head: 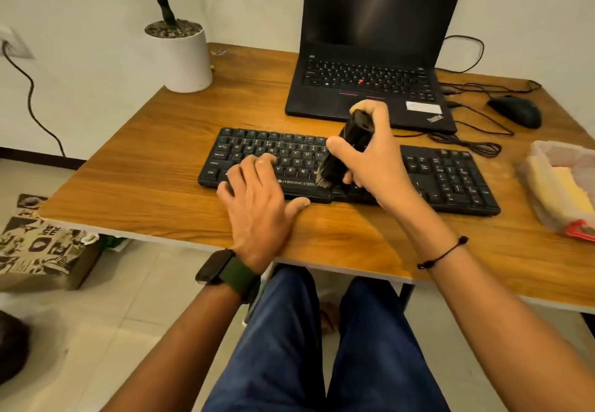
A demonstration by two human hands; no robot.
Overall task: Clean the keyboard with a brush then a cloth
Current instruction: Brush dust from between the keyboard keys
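Note:
A black keyboard [450, 173] lies across the middle of the wooden desk [161, 154]. My left hand [257, 199] rests flat on its lower left keys and front edge, fingers spread, holding it down. My right hand [370, 157] grips a black brush [346, 150] held nearly upright, its pale bristles touching the keyboard's bottom row near the middle. My right hand hides the keys behind it. Yellow cloths [570, 191] lie folded in a clear plastic tub [544, 205] at the desk's right edge.
An open black laptop [370, 57] stands just behind the keyboard. A black mouse [515, 110] and tangled cables [467, 144] lie at the back right. A white plant pot [182, 57] sits at the back left corner. My knees are under the desk's front edge.

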